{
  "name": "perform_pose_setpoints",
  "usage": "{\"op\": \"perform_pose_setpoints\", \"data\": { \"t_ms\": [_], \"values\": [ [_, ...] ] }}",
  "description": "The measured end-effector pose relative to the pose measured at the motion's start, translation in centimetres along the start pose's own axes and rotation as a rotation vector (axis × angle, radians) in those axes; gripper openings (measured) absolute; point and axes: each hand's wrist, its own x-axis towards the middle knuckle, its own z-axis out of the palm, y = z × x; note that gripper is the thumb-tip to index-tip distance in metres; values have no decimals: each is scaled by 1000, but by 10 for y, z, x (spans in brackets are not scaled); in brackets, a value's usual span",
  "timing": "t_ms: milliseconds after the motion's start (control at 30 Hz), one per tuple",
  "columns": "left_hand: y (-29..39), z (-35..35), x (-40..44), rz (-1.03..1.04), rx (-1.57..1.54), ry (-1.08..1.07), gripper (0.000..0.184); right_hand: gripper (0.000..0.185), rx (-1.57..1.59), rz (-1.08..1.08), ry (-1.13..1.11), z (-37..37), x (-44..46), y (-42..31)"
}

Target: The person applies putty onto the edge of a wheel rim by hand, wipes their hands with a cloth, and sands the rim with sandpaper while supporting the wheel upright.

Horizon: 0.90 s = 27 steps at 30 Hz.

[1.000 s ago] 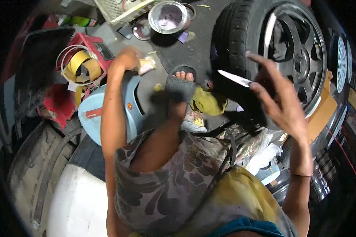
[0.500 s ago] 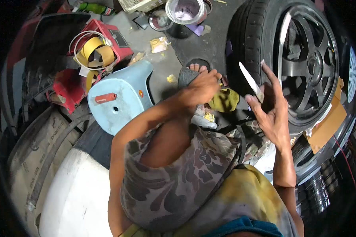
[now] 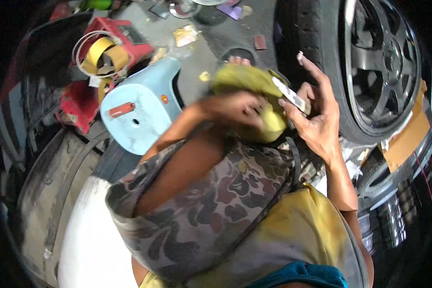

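Observation:
My left hand [image 3: 237, 108], smeared by motion, is closed on a yellow-green cloth [image 3: 242, 79] that bulges out above and to the right of it. My right hand [image 3: 317, 127] pinches a short knife [image 3: 284, 88] with a narrow pale blade, its index finger stretched upward. The blade points up and left, touching or just in front of the cloth; I cannot tell which. To the right stands a tyre [image 3: 312, 43] on a dark multi-spoke wheel [image 3: 392, 60], with a pale smear on the rim's edge.
A light blue stool [image 3: 151, 91] at left carries a red-handled item [image 3: 122, 110]. Behind it, yellow tape rolls [image 3: 100, 52] sit by a red container [image 3: 113, 29]. A metal can [image 3: 183, 8] stands at the top. Cardboard [image 3: 405, 134] lies right of the wheel.
My left hand has picked up the cloth from near the foot and brought it to the knife. The knife has tipped lower. The view has shifted slightly.

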Motion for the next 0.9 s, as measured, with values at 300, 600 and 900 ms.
{"op": "perform_pose_setpoints", "data": {
  "t_ms": [300, 600, 900],
  "values": [
    [-39, -6, -12, 26, 363, 451, 32, 83, -36, 33, -76, 15, 2, 30],
    [54, -72, -115, -440, 585, 1027, 23, 93, -129, 246, -533, 12, -45, 131],
    [-34, -148, -69, -425, 917, 930, 51, 82, -134, 16, -671, 31, -77, 197]
  ]
}}
